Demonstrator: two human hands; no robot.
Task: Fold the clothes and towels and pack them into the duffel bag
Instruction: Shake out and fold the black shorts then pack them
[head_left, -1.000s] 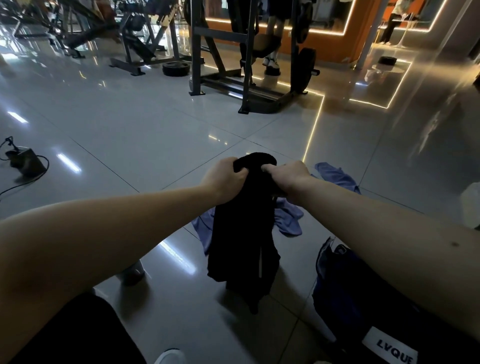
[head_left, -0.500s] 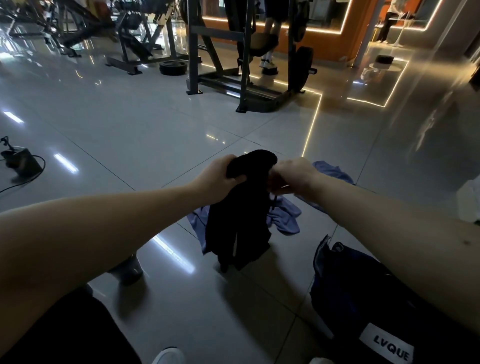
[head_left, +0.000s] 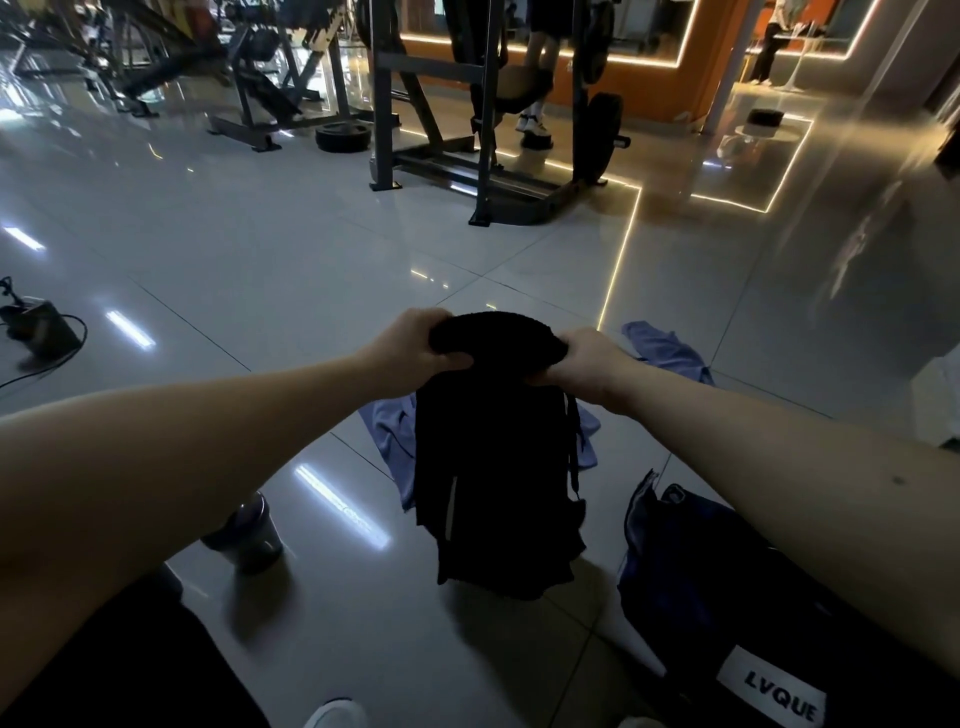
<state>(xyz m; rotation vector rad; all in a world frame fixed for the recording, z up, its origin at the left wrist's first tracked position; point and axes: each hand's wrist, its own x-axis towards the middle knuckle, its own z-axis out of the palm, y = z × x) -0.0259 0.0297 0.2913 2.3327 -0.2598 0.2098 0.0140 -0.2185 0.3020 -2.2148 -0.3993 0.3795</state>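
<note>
Left hand and right hand are each curled tightly round the bunched top edge of a black fabric garment. The garment is held up at arm's length over the glossy grey tiled floor. Whether the gripped edge is a waistband or a collar cannot be told in the dim light. A thin black cord dangles down the garment's right side.

The garment's long axis runs vertically. Its gathered top is turned up toward the hands and its loose hem is turned down toward the tiles; whether the hem touches them cannot be told. The garment hangs in front of a crumpled pale blue towel lying on the floor. It is just left of the dark navy duffel bag with a white label.

For a clean fold, the top edge is best drawn out wide between the two hands, so that the cloth hangs flat rather than bunched. Creases are then best shaken out before the garment is halved. The cord is best tucked inside so that nothing trails when the bundle is packed.
</note>
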